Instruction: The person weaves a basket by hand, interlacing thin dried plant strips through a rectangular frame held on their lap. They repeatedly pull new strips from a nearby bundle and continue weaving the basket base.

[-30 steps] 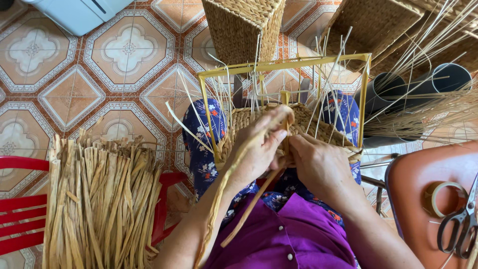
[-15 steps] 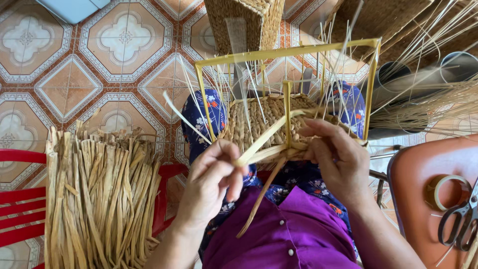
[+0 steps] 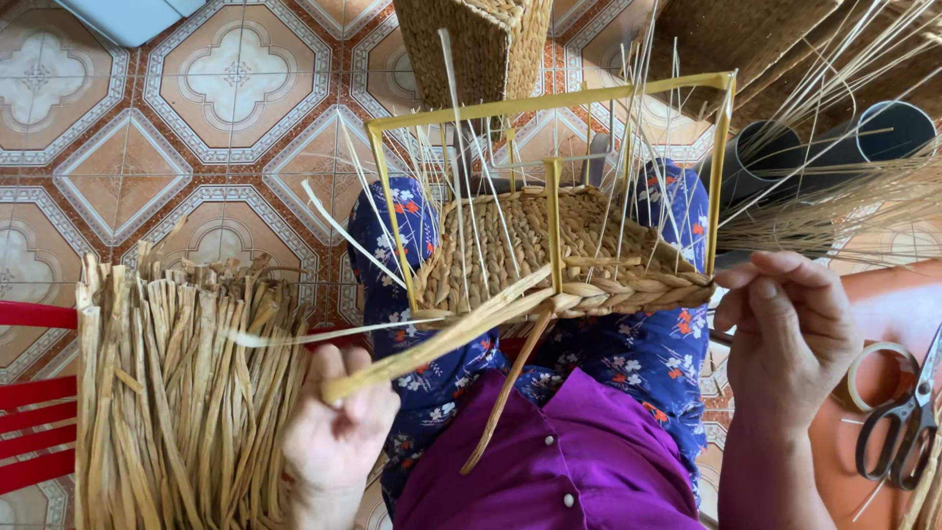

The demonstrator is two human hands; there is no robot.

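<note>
My left hand point(image 3: 339, 432) sits low and near, just right of the big bundle of dried straw strips point(image 3: 182, 393) that stands over the red chair point(image 3: 34, 393). Its fingers are closed tight around the near end of a flat straw strand point(image 3: 442, 339), which slants up and right to the near edge of the half-woven basket point(image 3: 559, 255) on my lap. The basket rests on my blue flowered trousers point(image 3: 638, 353), its braided base lying inside a yellow wire frame point(image 3: 549, 103), with thin pale stakes standing up from the weave and fanning far and right. A second strand hangs down from the basket's near edge over my purple shirt point(image 3: 549, 471).

My right hand point(image 3: 790, 329) hovers just right of the basket's near right corner, fingers loosely curled and apart, holding nothing that I can make out.

Farther right, on an orange seat point(image 3: 883, 304), lie a roll of tape point(image 3: 873, 373) and a pair of scissors point(image 3: 898, 427). A finished woven basket point(image 3: 476, 44) stands on the patterned tiled floor point(image 3: 196, 128) at the far side, with two dark pipes point(image 3: 834, 147) at the far right.
</note>
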